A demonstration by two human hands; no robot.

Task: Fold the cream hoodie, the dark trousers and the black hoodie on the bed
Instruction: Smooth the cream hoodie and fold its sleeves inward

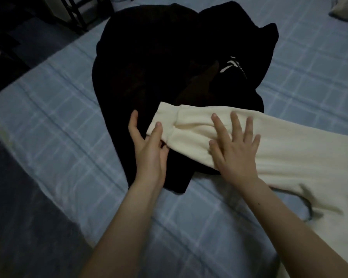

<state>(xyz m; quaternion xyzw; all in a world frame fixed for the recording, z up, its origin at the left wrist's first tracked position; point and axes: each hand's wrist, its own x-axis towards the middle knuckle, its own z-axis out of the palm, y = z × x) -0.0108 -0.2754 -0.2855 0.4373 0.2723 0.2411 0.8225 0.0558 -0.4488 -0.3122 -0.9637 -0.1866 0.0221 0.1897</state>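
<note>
Left hand (149, 151) grip pinching cream hoodie (289, 157) sleeve cuff; right hand (235, 149) flat, grip released, fingers splayed

The cream fleece hoodie's sleeve (189, 127) lies under the right hand (234, 149), over the heaped black garments (149, 67) beyond the left hand (149, 153), all on the blue checked bedsheet (58, 117).

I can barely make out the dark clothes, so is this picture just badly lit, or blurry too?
Head view: the light is dim and bluish, so the dark pile merges into one black mass and its garments cannot be told apart; only a white logo stands out. The cream hoodie and both hands read clearly. The edges are soft and the checked sheet's lines bend, from the wide lens.
</note>
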